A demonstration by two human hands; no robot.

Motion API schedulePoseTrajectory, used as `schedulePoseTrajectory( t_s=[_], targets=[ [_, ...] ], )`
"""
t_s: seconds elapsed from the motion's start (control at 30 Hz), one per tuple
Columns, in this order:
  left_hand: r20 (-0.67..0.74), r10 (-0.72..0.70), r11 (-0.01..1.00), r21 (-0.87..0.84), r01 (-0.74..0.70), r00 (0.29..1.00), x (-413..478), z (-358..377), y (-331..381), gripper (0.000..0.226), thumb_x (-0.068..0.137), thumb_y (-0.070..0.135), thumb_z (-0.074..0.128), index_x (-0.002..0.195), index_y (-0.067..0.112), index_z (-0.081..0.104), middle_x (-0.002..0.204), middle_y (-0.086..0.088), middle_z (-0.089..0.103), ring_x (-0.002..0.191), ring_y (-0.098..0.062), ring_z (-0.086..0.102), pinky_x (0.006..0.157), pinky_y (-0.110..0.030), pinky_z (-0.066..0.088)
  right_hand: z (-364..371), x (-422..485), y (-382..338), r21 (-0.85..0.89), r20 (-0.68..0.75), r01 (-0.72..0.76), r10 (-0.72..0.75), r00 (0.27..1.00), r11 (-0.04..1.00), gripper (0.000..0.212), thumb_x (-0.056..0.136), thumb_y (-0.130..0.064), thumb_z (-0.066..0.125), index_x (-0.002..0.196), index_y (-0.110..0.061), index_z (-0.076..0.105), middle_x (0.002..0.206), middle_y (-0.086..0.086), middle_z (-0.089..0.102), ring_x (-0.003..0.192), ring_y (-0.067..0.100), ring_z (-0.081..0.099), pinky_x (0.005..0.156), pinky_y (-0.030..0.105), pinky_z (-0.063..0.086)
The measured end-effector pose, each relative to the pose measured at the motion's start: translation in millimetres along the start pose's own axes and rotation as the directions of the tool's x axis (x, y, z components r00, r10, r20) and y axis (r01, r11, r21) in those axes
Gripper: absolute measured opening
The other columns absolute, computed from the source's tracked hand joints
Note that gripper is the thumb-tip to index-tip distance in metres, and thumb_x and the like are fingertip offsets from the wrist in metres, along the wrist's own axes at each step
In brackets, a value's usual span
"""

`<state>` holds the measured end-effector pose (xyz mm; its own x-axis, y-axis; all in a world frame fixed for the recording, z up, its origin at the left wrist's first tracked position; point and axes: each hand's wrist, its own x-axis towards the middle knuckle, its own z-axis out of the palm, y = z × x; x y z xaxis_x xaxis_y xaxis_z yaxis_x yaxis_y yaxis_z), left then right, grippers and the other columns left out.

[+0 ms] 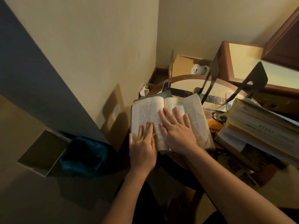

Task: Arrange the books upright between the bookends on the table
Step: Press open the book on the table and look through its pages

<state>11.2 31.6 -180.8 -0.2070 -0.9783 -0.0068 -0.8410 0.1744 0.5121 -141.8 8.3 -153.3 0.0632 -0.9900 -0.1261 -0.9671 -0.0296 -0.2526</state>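
The open paperback book with cream printed pages (pixel 145 113) lies flat on the near left part of the round wooden-rimmed table (pixel 191 77). The left hand (pixel 143 147) rests on the left page, fingers straight, gripping nothing. The right hand (pixel 176 131) presses flat across the gutter and right page, fingers spread. Black metal bookends (pixel 252 81) stand upright behind the book. A stack of worn books (pixel 262 126) lies flat at the right

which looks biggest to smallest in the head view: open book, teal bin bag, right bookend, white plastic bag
1. open book
2. teal bin bag, down on the floor and farther from the camera, so its true size is unsure
3. right bookend
4. white plastic bag, far back, clearly the smallest here
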Motion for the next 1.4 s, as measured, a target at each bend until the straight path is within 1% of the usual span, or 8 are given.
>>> schedulePoseTrajectory(
  t_s=[0.13,0.33,0.53,0.63,0.77,1.03,1.23,1.4],
  targets=[
    [0.029,-0.018,1.000,0.024,0.017,0.999,46,-10,1,0.052,0.108,0.041,0.017,0.160,0.031,0.015,0.166,0.004,0.020,0.155,-0.020,0.013,0.125,-0.054,0.002,2,2,0,-0.007,-0.008,-0.007,0.007,1.000,1.000,0.059,0.103,-0.058,0.008,0.156,-0.041,-0.014,0.162,-0.016,-0.023,0.146,0.017,-0.033,0.119,0.049,-0.020],
    [0.011,0.033,0.998,0.052,-0.034,0.999,104,-12,-3,0.052,0.109,0.040,0.019,0.160,0.029,0.020,0.164,-0.002,0.027,0.154,-0.024,0.019,0.124,-0.055,0.010,0,1,0,0.006,0.002,-0.004,0.004,1.000,1.000,0.058,0.103,-0.057,0.007,0.156,-0.041,-0.011,0.162,-0.017,-0.021,0.146,0.015,-0.033,0.120,0.050,-0.019],
    [-0.152,-0.029,0.988,-0.155,0.005,0.988,46,10,-4,0.053,0.106,0.038,0.021,0.155,0.025,0.036,0.159,0.000,0.037,0.150,-0.026,0.026,0.123,-0.058,0.017,-1,-1,-1,0.012,-0.005,-0.002,0.002,1.000,1.000,0.058,0.103,-0.057,0.007,0.155,-0.042,-0.014,0.162,-0.018,-0.024,0.145,0.015,-0.034,0.119,0.048,-0.020],
    [-0.205,-0.058,0.981,-0.191,0.018,0.977,2,18,1,0.048,0.107,0.033,0.026,0.153,0.025,0.038,0.156,0.004,0.039,0.149,-0.020,0.027,0.123,-0.057,0.013,0,-1,-1,0.004,-0.006,-0.003,0.003,1.000,1.000,0.058,0.104,-0.057,0.008,0.155,-0.042,-0.015,0.161,-0.017,-0.024,0.145,0.016,-0.034,0.119,0.048,-0.021],
    [-0.185,-0.100,0.980,-0.189,0.064,0.978,-12,18,1,0.049,0.105,0.032,0.027,0.152,0.028,0.040,0.154,0.003,0.042,0.149,-0.017,0.030,0.125,-0.055,0.007,1,0,0,-0.002,-0.016,-0.006,0.006,1.000,1.000,0.059,0.103,-0.058,0.008,0.155,-0.042,-0.015,0.161,-0.017,-0.024,0.146,0.016,-0.033,0.119,0.048,-0.021],
    [-0.136,-0.076,0.993,-0.097,0.063,0.988,73,-3,-8,0.045,0.109,0.031,0.032,0.154,0.034,0.036,0.156,-0.008,0.041,0.150,-0.024,0.031,0.125,-0.053,0.007,2,1,-1,-0.005,-0.014,-0.018,0.018,1.000,1.000,0.059,0.103,-0.058,0.007,0.156,-0.041,-0.014,0.162,-0.017,-0.023,0.146,0.016,-0.033,0.120,0.050,-0.017],
    [-0.190,-0.059,0.977,-0.213,0.017,0.980,71,0,-12,0.040,0.108,0.028,0.041,0.148,0.031,0.047,0.153,-0.008,0.045,0.146,-0.026,0.037,0.123,-0.046,0.014,5,2,0,-0.028,-0.015,-0.017,0.017,1.000,0.999,0.060,0.103,-0.058,0.009,0.155,-0.041,-0.016,0.161,-0.016,-0.026,0.145,0.018,-0.035,0.120,0.050,-0.019],
    [-0.212,-0.120,0.954,-0.294,0.053,0.970,10,7,-6,0.039,0.103,0.023,0.052,0.141,0.030,0.054,0.149,-0.004,0.050,0.144,-0.024,0.040,0.123,-0.052,0.018,2,-1,-1,-0.004,-0.018,-0.007,0.007,1.000,1.000,0.059,0.103,-0.057,0.009,0.155,-0.041,-0.016,0.161,-0.016,-0.025,0.145,0.018,-0.034,0.120,0.051,-0.018]
  ],
)
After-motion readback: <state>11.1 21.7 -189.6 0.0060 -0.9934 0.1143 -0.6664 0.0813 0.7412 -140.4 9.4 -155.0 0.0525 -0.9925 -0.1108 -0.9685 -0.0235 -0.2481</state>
